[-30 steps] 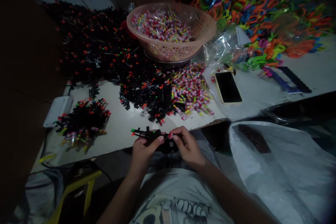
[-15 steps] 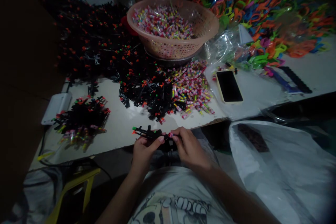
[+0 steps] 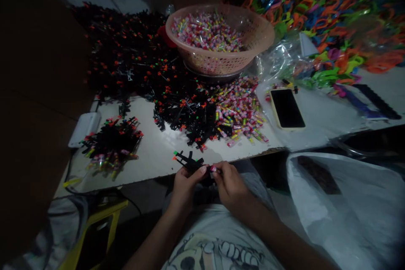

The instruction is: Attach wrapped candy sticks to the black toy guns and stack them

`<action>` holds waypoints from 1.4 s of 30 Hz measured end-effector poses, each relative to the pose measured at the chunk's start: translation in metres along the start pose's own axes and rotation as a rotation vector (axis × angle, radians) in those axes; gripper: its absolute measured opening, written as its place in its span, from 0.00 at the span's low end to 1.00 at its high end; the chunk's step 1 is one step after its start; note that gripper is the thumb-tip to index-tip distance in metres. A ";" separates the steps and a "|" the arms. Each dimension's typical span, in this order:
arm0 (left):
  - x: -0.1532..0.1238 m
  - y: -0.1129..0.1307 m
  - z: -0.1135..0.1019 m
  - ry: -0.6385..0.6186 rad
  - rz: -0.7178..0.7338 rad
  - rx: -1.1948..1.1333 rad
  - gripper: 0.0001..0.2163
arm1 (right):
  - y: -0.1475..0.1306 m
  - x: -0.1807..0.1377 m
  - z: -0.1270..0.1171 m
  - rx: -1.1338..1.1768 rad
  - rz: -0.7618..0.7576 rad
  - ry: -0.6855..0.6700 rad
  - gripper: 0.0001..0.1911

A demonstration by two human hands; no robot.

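Note:
My left hand [image 3: 186, 183] grips a small black toy gun [image 3: 189, 161] with an orange tip, held at the near edge of the white table [image 3: 152, 156]. My right hand [image 3: 229, 183] pinches a small pink wrapped candy [image 3: 214, 169] against the rear of that gun. Both hands meet just above my lap. A loose heap of black toy guns [image 3: 183, 114] lies on the table just beyond the hands, with a spread of wrapped candies [image 3: 238, 109] to its right.
A pink basket [image 3: 253, 29] full of candies stands at the back. A small pile of guns [image 3: 110, 143] lies at the left by a white box [image 3: 84, 128]. A phone [image 3: 287, 108], colourful plastic pieces [image 3: 332, 17], a white sack [image 3: 348, 202] and a yellow stool [image 3: 91, 228] are around.
The view has shifted so everything sits further right. The toy gun has tilted, its orange tip now pointing up and left; my hands stay together on it.

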State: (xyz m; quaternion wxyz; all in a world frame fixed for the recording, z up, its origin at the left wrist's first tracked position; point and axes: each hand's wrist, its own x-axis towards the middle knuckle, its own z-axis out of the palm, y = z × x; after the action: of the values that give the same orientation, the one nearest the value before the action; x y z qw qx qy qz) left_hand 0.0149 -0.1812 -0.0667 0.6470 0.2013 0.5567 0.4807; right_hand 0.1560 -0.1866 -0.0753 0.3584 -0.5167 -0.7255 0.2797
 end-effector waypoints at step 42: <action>0.107 0.153 -0.141 0.837 0.258 1.879 0.31 | 0.065 0.028 -0.034 -0.302 0.000 0.098 0.10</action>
State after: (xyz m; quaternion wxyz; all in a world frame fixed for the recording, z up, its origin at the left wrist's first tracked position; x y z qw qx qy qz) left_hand -0.1834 -0.0599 -0.0434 -0.0726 0.4997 0.8617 -0.0501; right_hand 0.2134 -0.1383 -0.0988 0.3117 -0.5778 -0.7408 0.1420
